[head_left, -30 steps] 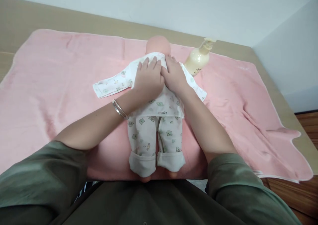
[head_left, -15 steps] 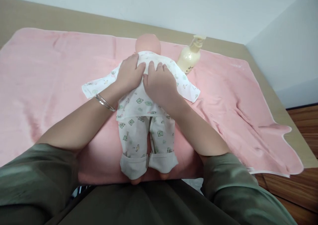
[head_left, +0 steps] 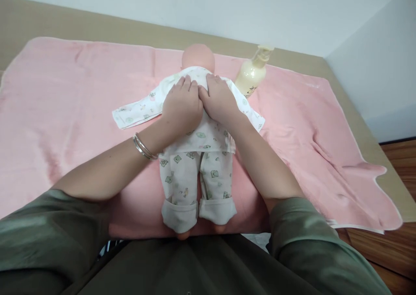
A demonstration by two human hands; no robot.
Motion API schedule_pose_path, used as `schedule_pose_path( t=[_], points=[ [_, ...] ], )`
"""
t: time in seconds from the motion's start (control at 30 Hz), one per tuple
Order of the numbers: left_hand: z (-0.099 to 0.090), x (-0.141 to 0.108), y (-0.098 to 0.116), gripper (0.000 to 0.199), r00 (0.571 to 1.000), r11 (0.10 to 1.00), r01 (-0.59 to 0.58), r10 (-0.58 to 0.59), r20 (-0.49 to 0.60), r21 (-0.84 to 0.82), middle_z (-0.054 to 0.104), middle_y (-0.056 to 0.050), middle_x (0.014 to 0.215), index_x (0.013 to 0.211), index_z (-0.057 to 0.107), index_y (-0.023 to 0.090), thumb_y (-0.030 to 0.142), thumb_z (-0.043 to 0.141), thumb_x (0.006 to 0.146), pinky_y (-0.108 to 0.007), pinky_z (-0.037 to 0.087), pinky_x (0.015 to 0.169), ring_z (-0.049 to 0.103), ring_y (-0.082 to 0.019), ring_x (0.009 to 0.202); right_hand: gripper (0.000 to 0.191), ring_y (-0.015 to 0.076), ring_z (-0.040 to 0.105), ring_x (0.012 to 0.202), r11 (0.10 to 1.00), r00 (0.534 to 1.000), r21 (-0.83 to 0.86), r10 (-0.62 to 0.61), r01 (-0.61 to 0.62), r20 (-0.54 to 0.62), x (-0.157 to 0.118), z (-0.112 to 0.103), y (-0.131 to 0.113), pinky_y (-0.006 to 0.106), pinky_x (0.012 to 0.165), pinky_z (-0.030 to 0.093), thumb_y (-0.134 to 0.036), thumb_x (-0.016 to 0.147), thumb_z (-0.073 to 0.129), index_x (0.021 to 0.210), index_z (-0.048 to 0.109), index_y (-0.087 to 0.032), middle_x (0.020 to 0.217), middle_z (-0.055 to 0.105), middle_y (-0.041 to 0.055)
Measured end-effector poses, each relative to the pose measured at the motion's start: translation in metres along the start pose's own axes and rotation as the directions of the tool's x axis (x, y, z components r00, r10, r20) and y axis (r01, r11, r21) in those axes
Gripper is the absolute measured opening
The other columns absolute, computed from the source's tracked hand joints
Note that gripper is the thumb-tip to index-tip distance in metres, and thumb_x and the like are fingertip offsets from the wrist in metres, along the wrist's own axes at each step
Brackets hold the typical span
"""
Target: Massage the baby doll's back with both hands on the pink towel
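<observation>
Your right hand (head_left: 221, 99) has slid up and your left hand (head_left: 183, 106) down the doll (head_left: 199, 57), both open and flat on its patterned shirt (head_left: 208, 134), as it lies on the pink blanket (head_left: 94, 82).

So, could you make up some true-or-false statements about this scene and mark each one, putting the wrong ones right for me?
1. The left hand and right hand lie on the doll's shirt. True.
2. The bangles are on the right wrist. False: the bangles are on the left wrist.
3. The trousers are rolled up at the ends. True.
4. The blanket is blue. False: the blanket is pink.
5. The bottle has a pump top. True.
</observation>
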State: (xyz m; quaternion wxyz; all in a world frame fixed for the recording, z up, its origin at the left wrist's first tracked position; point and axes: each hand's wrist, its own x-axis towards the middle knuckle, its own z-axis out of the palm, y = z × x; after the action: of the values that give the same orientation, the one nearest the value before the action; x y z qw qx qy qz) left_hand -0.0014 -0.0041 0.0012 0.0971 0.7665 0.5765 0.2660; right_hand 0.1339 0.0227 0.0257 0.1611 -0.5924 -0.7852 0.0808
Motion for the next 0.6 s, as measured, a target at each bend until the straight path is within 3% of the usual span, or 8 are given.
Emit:
schedule_pose_path(
  t=[0.07, 0.13, 0.2, 0.27, 0.4, 0.6],
  points=[
    [0.004, 0.01, -0.013, 0.055, 1.0, 1.0, 0.023, -0.023, 0.001, -0.002, 0.048, -0.016, 0.165, 0.149, 0.052, 0.017, 0.038, 0.028, 0.104, -0.056, 0.029, 0.135, 0.036, -0.034, 0.16, 0.051, 0.0396, 0.065, 0.13, 0.995, 1.0, -0.095, 0.02, -0.02, 0.004, -0.009, -0.004, -0.01, 0.059, 0.114, 0.053, -0.038, 0.111, 0.026, 0.128, 0.063, -0.007, 0.128, 0.07, 0.0217],
    [0.005, 0.021, -0.026, 0.054, 0.998, 0.998, 0.056, -0.056, -0.03, -0.002, 0.054, -0.017, 0.159, 0.144, 0.055, 0.018, 0.043, 0.032, 0.103, -0.058, 0.033, 0.132, 0.042, -0.036, 0.156, 0.047, 0.0389, 0.071, 0.112, 0.986, 1.0, -0.163, 0.029, -0.03, -0.01, -0.019, -0.007, -0.02, 0.058, 0.1, 0.059, -0.036, 0.111, 0.027, 0.114, 0.066, -0.01, 0.113, 0.073, 0.0211],
    [0.003, 0.03, -0.035, 0.05, 0.994, 0.995, 0.099, -0.1, -0.044, -0.013, 0.063, -0.017, 0.148, 0.137, 0.059, 0.02, 0.046, 0.035, 0.102, -0.058, 0.041, 0.126, 0.051, -0.038, 0.147, 0.043, 0.0387, 0.071, 0.11, 0.986, 0.999, -0.168, 0.015, -0.02, -0.028, -0.026, -0.007, -0.027, 0.058, 0.1, 0.059, -0.03, 0.11, 0.029, 0.109, 0.067, -0.011, 0.11, 0.072, 0.0208],
    [0.0, 0.033, -0.037, 0.045, 0.989, 0.989, 0.146, -0.146, -0.021, -0.02, 0.068, -0.017, 0.137, 0.129, 0.063, 0.023, 0.046, 0.036, 0.102, -0.055, 0.046, 0.121, 0.059, -0.037, 0.137, 0.041, 0.0383, 0.068, 0.123, 0.992, 0.999, -0.121, -0.026, 0.023, -0.028, -0.026, -0.006, -0.028, 0.058, 0.113, 0.054, -0.023, 0.108, 0.029, 0.113, 0.068, -0.01, 0.118, 0.072, 0.0206],
    [-0.006, 0.029, -0.029, 0.042, 0.986, 0.986, 0.169, -0.169, 0.003, 0.001, 0.07, -0.019, 0.127, 0.122, 0.065, 0.019, 0.042, 0.037, 0.101, -0.053, 0.049, 0.115, 0.063, -0.037, 0.128, 0.047, 0.0297, 0.045, 0.156, 0.994, 0.995, 0.036, -0.099, 0.099, -0.018, -0.006, -0.003, -0.012, 0.046, 0.134, 0.038, -0.024, 0.106, 0.03, 0.135, 0.065, -0.012, 0.158, 0.056, 0.0141],
    [0.0, 0.029, -0.032, 0.041, 0.991, 0.992, 0.102, -0.107, -0.079, -0.074, 0.073, -0.015, 0.125, 0.123, 0.066, 0.02, 0.043, 0.04, 0.101, -0.049, 0.048, 0.117, 0.063, -0.034, 0.129, 0.061, 0.0321, 0.027, 0.166, 0.995, 1.0, 0.096, 0.006, -0.006, -0.005, 0.016, 0.009, 0.008, 0.06, 0.138, 0.019, -0.032, 0.105, 0.035, 0.162, 0.039, -0.009, 0.173, 0.035, 0.015]
  ],
)
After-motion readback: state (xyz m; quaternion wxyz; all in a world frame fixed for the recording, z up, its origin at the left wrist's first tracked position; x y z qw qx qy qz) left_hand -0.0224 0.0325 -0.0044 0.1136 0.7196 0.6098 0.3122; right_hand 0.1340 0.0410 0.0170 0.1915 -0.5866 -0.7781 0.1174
